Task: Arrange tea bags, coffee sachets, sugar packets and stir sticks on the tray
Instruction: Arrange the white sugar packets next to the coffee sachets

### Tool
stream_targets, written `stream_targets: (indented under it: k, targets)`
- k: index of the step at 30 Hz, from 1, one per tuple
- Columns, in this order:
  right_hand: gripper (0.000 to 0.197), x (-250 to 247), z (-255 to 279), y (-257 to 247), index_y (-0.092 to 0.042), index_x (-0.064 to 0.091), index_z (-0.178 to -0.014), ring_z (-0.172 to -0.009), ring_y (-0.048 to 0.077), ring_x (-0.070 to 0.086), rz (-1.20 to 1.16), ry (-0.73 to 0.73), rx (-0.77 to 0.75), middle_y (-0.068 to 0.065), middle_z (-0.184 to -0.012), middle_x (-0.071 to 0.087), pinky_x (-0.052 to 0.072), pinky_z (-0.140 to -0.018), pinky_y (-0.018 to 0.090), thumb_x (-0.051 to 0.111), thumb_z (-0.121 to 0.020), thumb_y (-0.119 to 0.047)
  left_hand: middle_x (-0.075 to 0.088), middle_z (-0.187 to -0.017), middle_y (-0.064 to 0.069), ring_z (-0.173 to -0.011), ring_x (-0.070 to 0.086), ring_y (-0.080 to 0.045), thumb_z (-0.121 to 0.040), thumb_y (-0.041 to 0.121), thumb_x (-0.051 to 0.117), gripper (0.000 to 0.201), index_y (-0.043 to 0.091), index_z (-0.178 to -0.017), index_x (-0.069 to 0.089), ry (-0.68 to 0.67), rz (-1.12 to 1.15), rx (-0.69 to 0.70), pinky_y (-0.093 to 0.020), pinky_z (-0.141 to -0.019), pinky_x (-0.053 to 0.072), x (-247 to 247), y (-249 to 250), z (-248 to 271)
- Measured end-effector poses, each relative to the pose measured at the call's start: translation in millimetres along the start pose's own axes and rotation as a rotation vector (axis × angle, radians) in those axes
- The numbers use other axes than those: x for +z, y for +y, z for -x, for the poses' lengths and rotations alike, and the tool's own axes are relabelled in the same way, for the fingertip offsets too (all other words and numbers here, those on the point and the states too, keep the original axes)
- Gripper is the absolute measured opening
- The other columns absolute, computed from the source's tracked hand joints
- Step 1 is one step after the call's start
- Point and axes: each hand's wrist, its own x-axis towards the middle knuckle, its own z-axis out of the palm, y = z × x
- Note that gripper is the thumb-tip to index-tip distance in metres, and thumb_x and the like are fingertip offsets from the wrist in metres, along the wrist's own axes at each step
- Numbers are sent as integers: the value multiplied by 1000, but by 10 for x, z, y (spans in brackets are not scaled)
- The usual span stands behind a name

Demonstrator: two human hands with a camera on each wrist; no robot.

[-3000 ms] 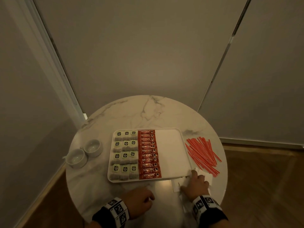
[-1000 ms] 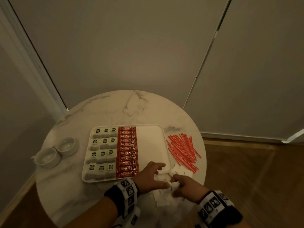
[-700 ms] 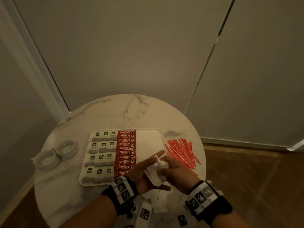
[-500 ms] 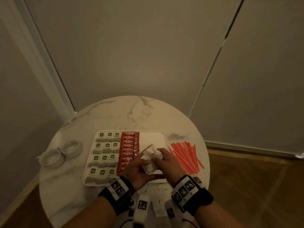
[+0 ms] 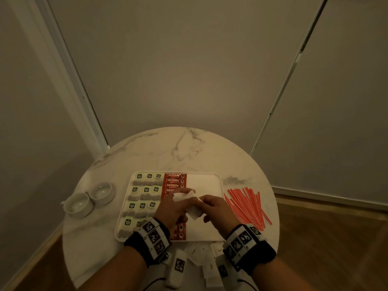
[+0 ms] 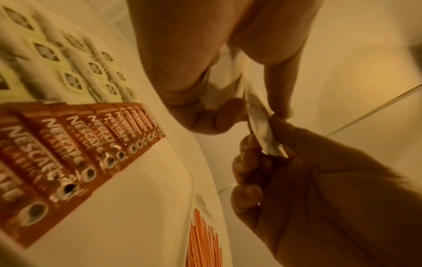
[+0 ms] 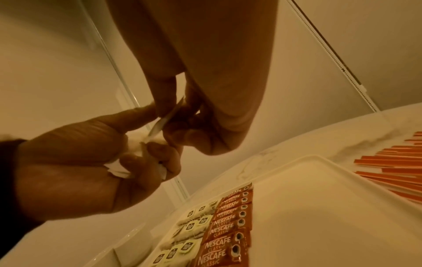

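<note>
Risk: the left hand (image 5: 171,208) grips a loose bundle of white sugar packets (image 5: 184,196) above the tray (image 5: 218,185); I judge that pulling one free could drag others out, and they would drop onto the coffee sachets (image 5: 175,181) lying right below that hand and knock the column crooked.
Second risk: the packets look thin and slippery, so the right hand's pinch could lose its single packet before it reaches the bare strip of tray under the right hand.
Left hand: fingers curled around the bundle, thumb pressing on top; clenched on several packets, not one.
Right hand (image 5: 214,208): thumb and forefinger pinch the edge of one sugar packet (image 6: 260,124) still half in the bundle; the other fingers are loosely curled.
Sugar packets, rest: a scatter lies on the tabletop (image 5: 189,148) just behind both wrists, off the tray.
Tea bags (image 5: 144,190): in rows on the tray, beyond the left hand's outer side.
Stir sticks (image 5: 246,204): a loose heap on the tabletop just outside the right hand, not yet on the tray.
</note>
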Motion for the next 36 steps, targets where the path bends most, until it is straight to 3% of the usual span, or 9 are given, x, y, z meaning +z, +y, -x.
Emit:
stream_targets:
  k: [3, 7, 9, 11, 16, 21, 25, 30, 36]
  targets:
    - [21, -28, 2, -2, -4, 72, -89, -52, 9, 47, 42, -4, -2, 0, -61, 58, 40, -51, 20, 62, -92, -22, 68, -83, -11, -74, 63, -28, -80, 14, 73, 9, 22, -76, 71, 20, -75, 36, -36, -62, 50, 8, 65, -55]
    - [21, -37, -28, -25, -1, 72, -89, -45, 7, 40, 28, 30, -14, -6, -51, 48, 36, -47, 21, 61, -93, -18, 70, -87, -16, -80, 66, -31, -80, 20, 73, 8, 12, -81, 70, 146, -36, 33, -45, -75, 56, 71, 90, -113]
    - [19, -29, -42, -32, 3, 71, -91, -46, 10, 40, -93, 43, 19, -2, -54, 48, 36, -47, 23, 59, -93, -12, 71, -90, -19, -83, 66, -38, -78, 28, 75, 14, 14, -80, 73, 202, 9, 36, -51, -77, 55, 84, 91, -135]
    - [15, -41, -57, -23, 4, 69, -92, -50, 15, 45, -213, 59, 32, 6, -59, 52, 40, -50, 27, 58, -92, -5, 72, -90, -18, -79, 63, -40, -75, 31, 76, 17, 18, -85, 74, 155, -18, 49, -47, -71, 53, 91, 91, -137]
    - [10, -62, -90, -61, 3, 63, -96, -64, 19, 61, -292, 63, 0, 15, -79, 67, 52, -60, 29, 56, -89, 3, 74, -83, -10, -75, 68, -29, -79, 22, 74, 9, 17, -86, 72, 177, -190, 156, -38, -66, 55, 126, 154, -135]
    - [12, -62, -146, -107, 4, 61, -94, -63, 21, 63, -424, 38, 70, 16, -76, 69, 52, -57, 28, 50, -94, 1, 74, -78, -9, -69, 68, -29, -76, 34, 76, 14, 20, -81, 73, 208, -180, 115, -41, -71, 54, 108, 159, -207]
    - [15, -92, -233, -85, 9, 58, -101, -61, 23, 65, -606, 23, 187, 19, -74, 68, 54, -55, 28, 47, -95, 2, 69, -66, -10, -52, 59, -21, -74, 26, 78, 16, 16, -84, 70, 253, -264, 81, -34, -56, 51, 82, 99, -239]
    - [14, -86, -284, -31, 4, 56, -94, -62, 26, 64, -641, -68, 349, 19, -73, 66, 53, -57, 30, 43, -94, 5, 72, -69, -6, -67, 70, -27, -73, 26, 78, 15, 13, -75, 70, 318, -430, 52, -43, -70, 59, 30, 39, -324]
    - [20, -93, -374, 99, 3, 61, -103, -67, 25, 67, -454, -103, 422, 17, -79, 70, 52, -58, 30, 50, -95, -10, 72, -73, -7, -71, 69, -24, -76, 19, 75, 9, 12, -76, 69, 295, -501, -37, -41, -75, 57, 21, -19, -392]
